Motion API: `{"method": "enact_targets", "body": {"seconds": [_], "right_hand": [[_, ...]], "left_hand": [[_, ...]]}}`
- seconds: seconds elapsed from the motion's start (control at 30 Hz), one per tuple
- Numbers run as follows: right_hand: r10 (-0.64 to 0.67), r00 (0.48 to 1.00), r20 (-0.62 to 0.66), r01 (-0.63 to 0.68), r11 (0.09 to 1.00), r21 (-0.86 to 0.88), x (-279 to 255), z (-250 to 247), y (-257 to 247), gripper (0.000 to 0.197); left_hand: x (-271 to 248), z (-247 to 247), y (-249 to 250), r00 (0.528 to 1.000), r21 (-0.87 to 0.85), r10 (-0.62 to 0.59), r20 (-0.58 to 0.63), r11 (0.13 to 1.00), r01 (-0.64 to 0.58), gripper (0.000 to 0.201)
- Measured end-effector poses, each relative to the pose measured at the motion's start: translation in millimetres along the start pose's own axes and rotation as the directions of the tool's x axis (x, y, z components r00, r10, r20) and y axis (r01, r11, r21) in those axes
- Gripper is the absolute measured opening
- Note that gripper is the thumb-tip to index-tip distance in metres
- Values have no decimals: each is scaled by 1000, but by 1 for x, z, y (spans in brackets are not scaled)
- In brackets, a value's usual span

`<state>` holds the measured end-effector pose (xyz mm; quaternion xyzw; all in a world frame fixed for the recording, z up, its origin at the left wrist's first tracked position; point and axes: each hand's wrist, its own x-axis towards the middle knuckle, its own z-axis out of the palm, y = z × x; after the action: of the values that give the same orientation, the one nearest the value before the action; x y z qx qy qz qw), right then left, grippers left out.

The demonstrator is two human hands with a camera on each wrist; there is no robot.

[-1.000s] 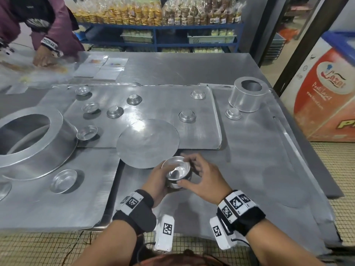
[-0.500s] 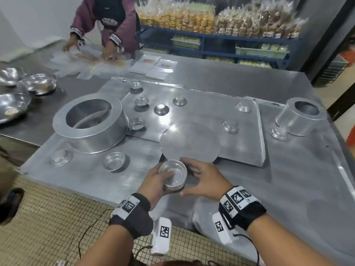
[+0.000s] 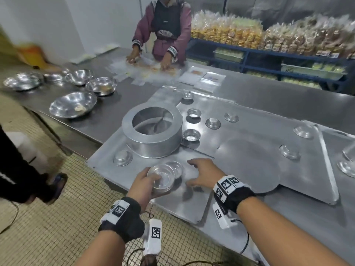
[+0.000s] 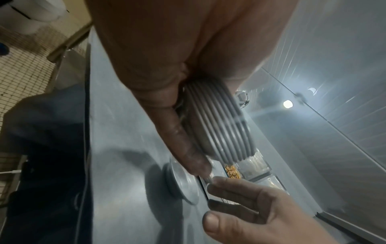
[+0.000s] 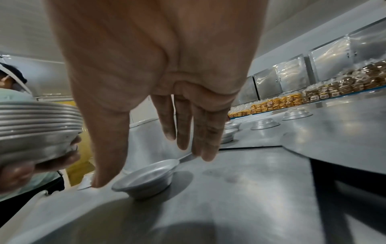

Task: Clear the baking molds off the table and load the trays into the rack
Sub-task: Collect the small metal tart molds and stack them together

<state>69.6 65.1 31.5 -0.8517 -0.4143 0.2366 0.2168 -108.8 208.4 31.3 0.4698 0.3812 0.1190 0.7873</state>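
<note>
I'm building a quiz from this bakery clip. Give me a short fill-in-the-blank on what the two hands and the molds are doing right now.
1. The nested stack of small molds is held by the ___ hand.
2. The right hand, fingers spread, holds ___.
3. Below the right hand's fingers a single small mold sits ___ side up on the tray.
4. The large ring mold stands on a ___.

Missing words: left; nothing; open; tray
</note>
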Motion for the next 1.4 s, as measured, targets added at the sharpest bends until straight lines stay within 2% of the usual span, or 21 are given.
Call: {"method": "enact_targets", "body": {"seconds": [0.17, 0.37, 0.53, 0.7, 0.83, 0.9, 1.07, 1.17, 1.3, 1.4], "right_hand": [[1, 999, 52, 3, 997, -72, 23, 21, -33, 88], [52, 998, 36, -45, 985, -166, 41, 37, -50, 108], [111, 994, 9, -108, 978, -178, 46, 42, -57, 101], [149, 988, -48, -156, 969, -193, 41, 44, -61, 79], [230, 957, -178, -240, 970, -36, 42, 44, -57, 36], [297, 930, -218, -291, 955, 61, 44, 45, -53, 28], [394, 895, -210, -358, 914, 190, 47, 49, -51, 20], [451, 871, -197, -396, 880, 263, 48, 50, -46, 22], [525, 830, -187, -425, 813, 398, 52, 53, -49, 13], [506, 851, -141, -409, 808, 425, 53, 57, -59, 30]], "left_hand": [[8, -40, 14, 999, -17, -20, -49, 1000, 19, 28], [13, -70, 24, 995, 25, -37, -89, 999, 39, 35], [19, -81, 29, 993, 47, -50, -106, 997, 55, 36], [25, -83, 35, 993, 112, -58, -100, 991, 69, 39], [31, -82, 38, 994, 171, -62, -87, 982, 76, 33], [34, -82, 38, 994, 170, -63, -84, 982, 77, 32], [42, -85, 36, 994, 186, -73, -82, 979, 88, 38], [46, -86, 34, 994, 204, -82, -72, 974, 95, 42], [43, -87, 39, 994, 224, -85, -66, 970, 98, 33], [41, -87, 43, 993, 202, -92, -72, 974, 105, 35]]}}
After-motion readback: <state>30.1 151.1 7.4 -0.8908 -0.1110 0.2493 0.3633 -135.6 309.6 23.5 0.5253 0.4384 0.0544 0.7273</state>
